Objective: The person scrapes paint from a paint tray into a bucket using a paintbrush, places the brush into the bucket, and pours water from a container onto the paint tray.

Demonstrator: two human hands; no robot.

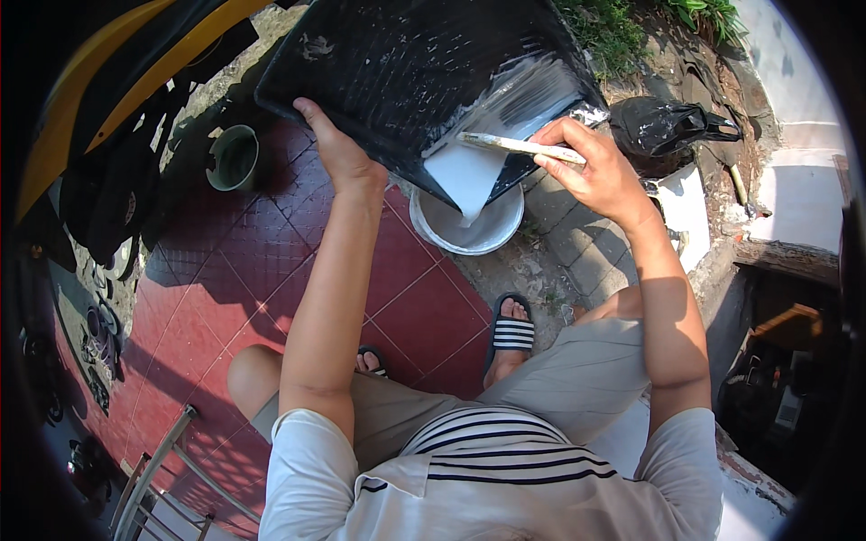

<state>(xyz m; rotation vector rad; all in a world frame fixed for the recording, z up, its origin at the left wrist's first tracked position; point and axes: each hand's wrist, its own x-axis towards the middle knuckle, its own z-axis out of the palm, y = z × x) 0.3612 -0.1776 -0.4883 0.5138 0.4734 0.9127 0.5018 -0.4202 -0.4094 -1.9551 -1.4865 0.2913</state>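
- My right hand was nearly closed, fingers and thumb pinching the near end of a pale, paint-smeared stick; whether it was a brush turned about, I couldn't tell.
- The stick lay across the wet paint, above the bucket and slightly beyond it.
- My left hand gripped the edge of the black tray, up and left of the bucket, thumb on top; the fingers underneath were hidden, so I couldn't see how tightly they curled.
- The tray hung tilted, its lowest corner over the bucket's mouth.
- To my mind the weak point was that one-sided grip: if it slipped or twisted, the corner could swing off the bucket and paint would land on the red tiles to its left.
- Pushing too hard with the stick might send a thick surge over the bucket's rim, or nudge the corner aside.
- The tray held a pool of white paint, streaked up one side and narrowing to the corner above the bucket.
- The bucket's inner wall was coated whitish; its depth of paint I couldn't judge.
- A green pot stood left of the bucket, well apart, contents unclear.
- A black plastic bag lay beyond the bucket, to its right; I couldn't see inside.
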